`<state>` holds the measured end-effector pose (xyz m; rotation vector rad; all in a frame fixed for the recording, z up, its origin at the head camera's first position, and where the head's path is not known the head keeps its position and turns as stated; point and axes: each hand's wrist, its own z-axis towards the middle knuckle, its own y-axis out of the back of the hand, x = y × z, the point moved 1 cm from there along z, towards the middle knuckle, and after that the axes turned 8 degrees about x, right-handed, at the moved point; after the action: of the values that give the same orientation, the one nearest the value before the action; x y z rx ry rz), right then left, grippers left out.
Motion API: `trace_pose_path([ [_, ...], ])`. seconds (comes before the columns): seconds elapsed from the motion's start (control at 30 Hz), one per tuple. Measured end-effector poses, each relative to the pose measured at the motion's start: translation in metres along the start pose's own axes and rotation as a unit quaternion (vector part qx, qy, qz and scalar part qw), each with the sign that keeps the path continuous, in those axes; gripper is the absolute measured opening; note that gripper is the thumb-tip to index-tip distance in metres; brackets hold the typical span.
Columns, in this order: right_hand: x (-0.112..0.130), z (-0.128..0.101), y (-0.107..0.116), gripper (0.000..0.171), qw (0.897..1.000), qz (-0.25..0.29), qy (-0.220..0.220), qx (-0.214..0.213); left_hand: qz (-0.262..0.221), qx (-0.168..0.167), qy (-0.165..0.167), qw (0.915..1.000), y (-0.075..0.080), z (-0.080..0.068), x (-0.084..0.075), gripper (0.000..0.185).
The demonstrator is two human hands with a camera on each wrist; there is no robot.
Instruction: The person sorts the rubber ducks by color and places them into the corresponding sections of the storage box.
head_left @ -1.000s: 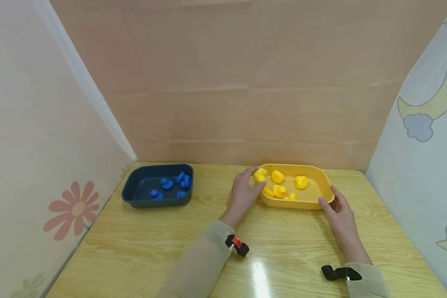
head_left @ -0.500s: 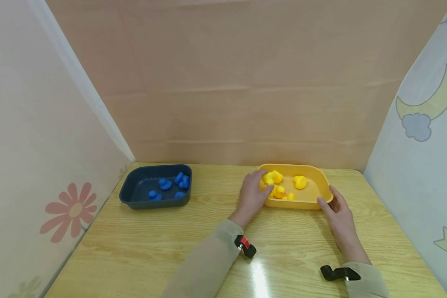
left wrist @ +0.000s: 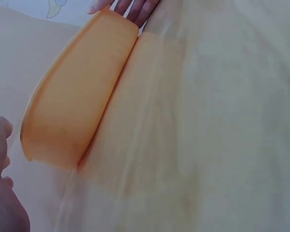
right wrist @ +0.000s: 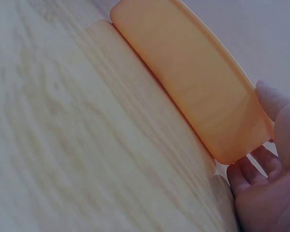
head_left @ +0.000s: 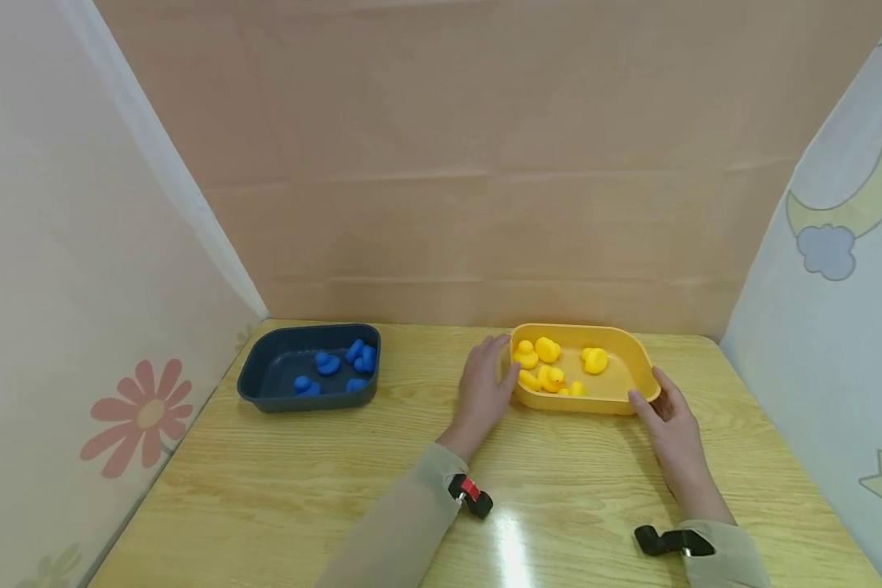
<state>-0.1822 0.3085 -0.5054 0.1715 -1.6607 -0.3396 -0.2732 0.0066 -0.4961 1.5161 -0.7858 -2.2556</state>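
Observation:
A yellow tray (head_left: 632,400) with several yellow rubber ducks stands at the back right of the table. My left hand (head_left: 483,390) is just outside the tray's left end, holding nothing, its thumb and fingers spread. In the left wrist view, a gap shows between that hand (left wrist: 5,188) and the tray wall (left wrist: 82,92). One duck (head_left: 525,354) sits upright inside the tray's left end, close to my fingertips. My right hand (head_left: 676,441) grips the tray's front right corner. Its thumb (right wrist: 270,99) lies at the rim and its fingers (right wrist: 246,176) sit against the outer wall.
A dark blue tray (head_left: 265,400) holding several small blue ducks (head_left: 327,363) stands at the back left. The wooden table (head_left: 279,490) has a brown backdrop (head_left: 382,204) behind it, with patterned cloth walls (head_left: 118,269) on both sides.
My left hand brought a yellow duck rightward into the tray's left end, let it go, and drew back left out of the tray. My right hand has stayed at the tray corner.

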Motion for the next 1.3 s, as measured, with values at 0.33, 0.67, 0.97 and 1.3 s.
trace_pose_path([
  [0.33, -0.003, -0.002, 0.004, 0.089, 1.000, 0.001, -0.002, -0.008, 0.005, -0.022, 0.003, 0.9997, 0.013, -0.017, 0.007, 0.050],
  [0.67, -0.005, 0.000, 0.004, 0.088, 1.000, 0.007, -0.005, -0.006, 0.017, -0.022, -0.002, 0.9996, 0.017, -0.024, 0.012, 0.049],
  [0.97, -0.005, 0.001, 0.002, 0.088, 1.000, 0.005, -0.015, -0.005, 0.039, -0.014, -0.002, 0.9991, 0.018, -0.028, 0.015, 0.050],
  [1.3, -0.001, 0.004, 0.009, 0.087, 1.000, 0.011, 0.007, -0.005, 0.127, 0.027, -0.016, 0.9914, 0.042, -0.027, 0.015, 0.057],
])
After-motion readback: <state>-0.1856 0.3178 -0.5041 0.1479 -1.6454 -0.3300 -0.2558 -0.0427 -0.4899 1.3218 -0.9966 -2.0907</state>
